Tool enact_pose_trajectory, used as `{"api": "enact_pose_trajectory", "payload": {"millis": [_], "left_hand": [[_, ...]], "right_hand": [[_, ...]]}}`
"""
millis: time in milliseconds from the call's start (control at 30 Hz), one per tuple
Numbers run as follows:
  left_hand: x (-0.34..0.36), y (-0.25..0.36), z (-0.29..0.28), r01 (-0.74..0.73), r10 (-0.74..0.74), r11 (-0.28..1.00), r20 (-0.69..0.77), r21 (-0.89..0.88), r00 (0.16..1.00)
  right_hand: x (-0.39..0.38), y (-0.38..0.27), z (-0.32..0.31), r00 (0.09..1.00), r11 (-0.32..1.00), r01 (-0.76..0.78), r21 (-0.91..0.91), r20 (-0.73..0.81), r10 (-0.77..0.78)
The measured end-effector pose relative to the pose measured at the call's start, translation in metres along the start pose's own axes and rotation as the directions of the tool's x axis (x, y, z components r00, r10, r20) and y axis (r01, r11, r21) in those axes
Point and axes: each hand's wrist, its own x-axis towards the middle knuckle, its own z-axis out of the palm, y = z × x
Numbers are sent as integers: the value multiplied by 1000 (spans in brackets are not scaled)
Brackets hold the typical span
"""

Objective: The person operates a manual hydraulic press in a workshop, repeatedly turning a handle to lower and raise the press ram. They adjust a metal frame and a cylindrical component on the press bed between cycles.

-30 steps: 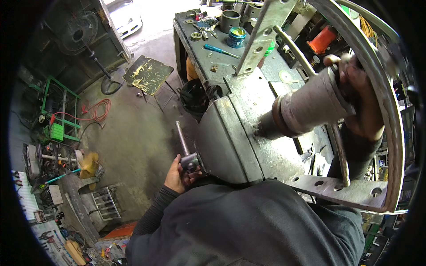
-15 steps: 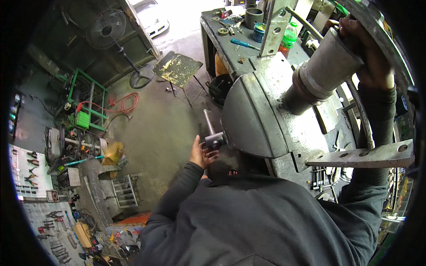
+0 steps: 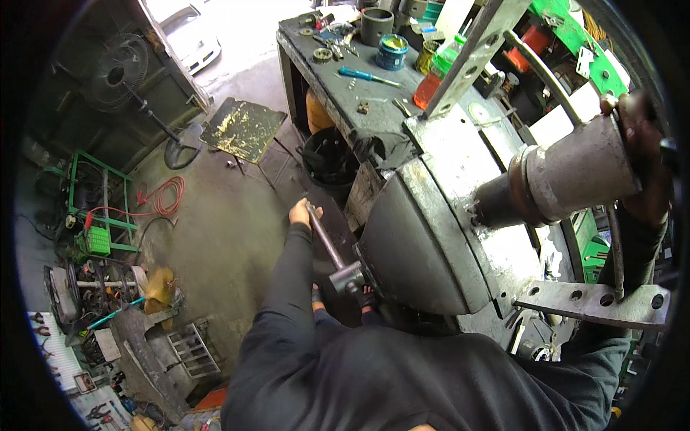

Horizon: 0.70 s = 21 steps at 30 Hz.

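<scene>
My left hand (image 3: 300, 213) is wrapped round the upper end of a steel handle bar (image 3: 327, 241). This bar passes through a round metal hub (image 3: 348, 278) on the side of a large grey vise-like body (image 3: 417, 244) with a rounded cover. From the top of that body a thick metal cylinder (image 3: 575, 172) with a rusty collar sticks out, tilted toward the right. At the cylinder's far end my right hand (image 3: 643, 136) grips its rim; shadow hides part of the fingers. Two flat bars with holes, one by the near corner (image 3: 593, 302), stand off the body.
Behind the body runs a workbench (image 3: 338, 79) with a blue screwdriver (image 3: 368, 77), tins and a bottle of red liquid (image 3: 431, 82). A black bin (image 3: 327, 161) and a worn stool (image 3: 244, 129) stand to the left. Farther off are a fan (image 3: 118, 75) and a red cable (image 3: 169, 197).
My left hand has gone from open beside the hub to closed round the handle bar's upper end. The view has shifted, and the grey body now sits lower in it.
</scene>
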Motion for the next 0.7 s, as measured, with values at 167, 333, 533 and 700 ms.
{"api": "enact_pose_trajectory", "payload": {"millis": [167,333,533,700], "left_hand": [[-56,40,54,-210,197,915,72,345,978],[-129,84,66,-392,330,800,214,455,920],[-170,72,51,-581,519,382,354,719,778],[-219,73,58,-566,484,289,393,772,782]], "right_hand": [[4,0,0,999,997,26,-73,-35,-28],[7,-4,-2,996,991,87,-99,-17,-89],[10,-6,5,978,970,208,-124,51,-203],[18,5,38,914,913,324,249,167,-370]]}}
